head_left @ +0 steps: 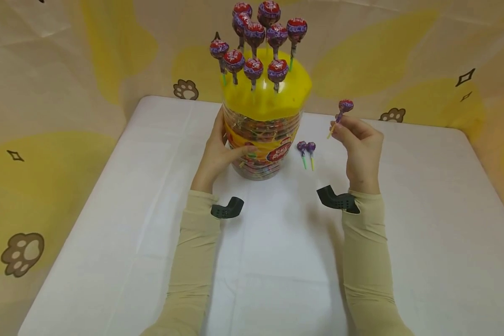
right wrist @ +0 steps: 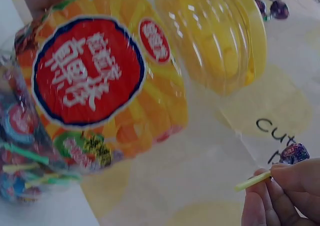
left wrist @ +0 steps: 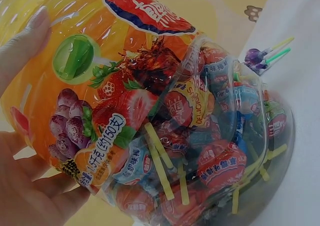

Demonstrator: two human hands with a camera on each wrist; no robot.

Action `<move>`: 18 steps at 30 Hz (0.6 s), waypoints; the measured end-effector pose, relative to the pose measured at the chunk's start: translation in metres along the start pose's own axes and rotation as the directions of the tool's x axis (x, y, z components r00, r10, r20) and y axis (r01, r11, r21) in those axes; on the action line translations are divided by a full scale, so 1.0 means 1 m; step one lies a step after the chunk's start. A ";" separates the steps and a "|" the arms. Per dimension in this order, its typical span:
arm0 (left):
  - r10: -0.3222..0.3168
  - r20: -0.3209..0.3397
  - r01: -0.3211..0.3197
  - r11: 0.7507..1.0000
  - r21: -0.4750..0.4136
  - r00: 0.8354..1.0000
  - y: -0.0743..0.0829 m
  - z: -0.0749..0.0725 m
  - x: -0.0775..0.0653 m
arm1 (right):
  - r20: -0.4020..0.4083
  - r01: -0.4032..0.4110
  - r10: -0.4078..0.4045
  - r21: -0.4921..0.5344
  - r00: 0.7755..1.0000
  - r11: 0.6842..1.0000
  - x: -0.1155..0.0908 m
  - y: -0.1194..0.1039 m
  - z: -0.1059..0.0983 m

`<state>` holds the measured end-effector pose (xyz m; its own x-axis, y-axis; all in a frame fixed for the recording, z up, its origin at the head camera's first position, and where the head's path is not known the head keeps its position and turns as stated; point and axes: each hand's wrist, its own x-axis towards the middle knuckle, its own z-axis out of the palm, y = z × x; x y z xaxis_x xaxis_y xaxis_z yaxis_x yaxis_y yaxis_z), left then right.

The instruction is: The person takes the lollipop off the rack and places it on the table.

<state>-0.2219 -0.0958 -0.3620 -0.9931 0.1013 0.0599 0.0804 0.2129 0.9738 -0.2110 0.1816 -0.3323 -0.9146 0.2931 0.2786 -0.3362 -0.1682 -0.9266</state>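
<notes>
A clear plastic jar [head_left: 260, 126] full of wrapped lollipops stands at the back of the table, under a yellow lid [head_left: 273, 100]. Several purple-and-red lollipops [head_left: 254, 68] stick up from the lid on their sticks. My left hand [head_left: 222, 151] grips the jar's left side, thumb across the front label and fingers around behind. To the right of the jar, my right hand [head_left: 361, 140] pinches one lollipop [head_left: 346, 106] by its stick between thumb and fingers, candy end up. In the right wrist view its yellow stick [right wrist: 252, 180] pokes out past the fingertips.
Two more purple lollipops [head_left: 306, 148] lie side by side on the white tabletop [head_left: 277, 242], just right of the jar's base. A patterned yellow cloth backdrop [head_left: 361, 56] rises behind the table. Dark wrist camera mounts [head_left: 336, 199] jut inward from both sleeves.
</notes>
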 end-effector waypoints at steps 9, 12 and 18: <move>0.001 0.001 -0.001 1.000 -0.006 1.000 0.001 0.000 0.000 | 0.016 -0.084 0.086 -0.074 0.996 0.994 0.006 0.009 -0.012; 0.002 0.000 -0.003 1.000 -0.009 1.000 0.001 0.000 -0.001 | 0.010 -0.117 0.118 -0.100 0.993 0.988 0.007 0.013 -0.014; 0.009 -0.002 -0.009 1.000 -0.014 1.000 0.001 0.001 -0.001 | -0.026 -0.217 0.215 -0.151 0.976 0.964 0.010 0.027 -0.020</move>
<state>-0.2213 -0.0953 -0.3616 -0.9924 0.1018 0.0692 0.0884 0.1983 0.9761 -0.2252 0.1987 -0.3597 -0.9595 0.2739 0.0660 -0.0921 -0.0835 -0.9922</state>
